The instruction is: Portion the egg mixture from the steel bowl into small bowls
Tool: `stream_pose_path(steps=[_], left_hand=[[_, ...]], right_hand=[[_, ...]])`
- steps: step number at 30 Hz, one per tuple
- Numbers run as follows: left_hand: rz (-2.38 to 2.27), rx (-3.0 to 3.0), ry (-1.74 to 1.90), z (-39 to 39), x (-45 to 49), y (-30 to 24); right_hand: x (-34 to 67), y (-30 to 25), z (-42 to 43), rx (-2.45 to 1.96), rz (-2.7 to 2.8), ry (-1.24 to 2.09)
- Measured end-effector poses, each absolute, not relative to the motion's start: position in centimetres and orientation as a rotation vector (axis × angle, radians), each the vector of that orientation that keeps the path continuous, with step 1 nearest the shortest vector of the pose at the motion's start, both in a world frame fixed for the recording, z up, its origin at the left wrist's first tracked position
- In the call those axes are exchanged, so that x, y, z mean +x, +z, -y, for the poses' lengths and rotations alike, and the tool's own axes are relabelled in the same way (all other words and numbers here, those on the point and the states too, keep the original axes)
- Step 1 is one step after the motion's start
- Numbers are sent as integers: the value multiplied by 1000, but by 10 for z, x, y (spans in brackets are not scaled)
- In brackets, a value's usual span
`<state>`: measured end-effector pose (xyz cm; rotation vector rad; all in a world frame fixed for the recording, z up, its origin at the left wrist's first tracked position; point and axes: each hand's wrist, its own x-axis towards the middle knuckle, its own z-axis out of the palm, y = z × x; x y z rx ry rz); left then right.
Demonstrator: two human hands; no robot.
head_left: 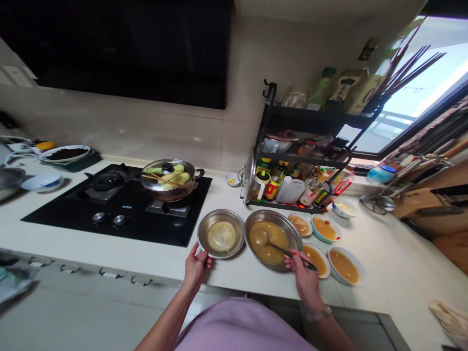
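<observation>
Two steel bowls stand side by side at the counter's front. My left hand [196, 263] grips the near-left rim of the smaller steel bowl [200, 241], which holds a pale liquid. My right hand [304, 274] is closed around the black handle of a ladle [277, 247]. The ladle's head dips into the brownish liquid in the larger steel bowl [295, 235]. Just right of that hand are several small bowls of orange-brown liquid, among them a white bowl [361, 279], an oval bowl [326, 269] and a green-sided bowl [323, 239].
A lidded pan [168, 181] with green pieces and chopsticks sits on the black gas hob [137, 229] to the left. Behind the bowls stands a black rack [307, 118] of bottles and jars. A knife block [420, 197] is at the far right, below the window.
</observation>
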<state>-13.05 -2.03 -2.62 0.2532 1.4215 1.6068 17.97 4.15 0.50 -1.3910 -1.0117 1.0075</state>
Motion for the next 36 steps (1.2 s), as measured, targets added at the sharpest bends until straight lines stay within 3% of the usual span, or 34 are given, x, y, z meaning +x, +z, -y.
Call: stream_pose_path(steps=[20,30,36], left_hand=[[-1406,243,1622,21,-130,-29],[-1384,263,1637,21,-130,-29],[-1391,268,1637,21,-130,-29]], right_hand=[[161,49,-46,-1257,904,1117],[116,45,-43,-1178,1142,1195],[109,36,-32,-1008,1616,989]])
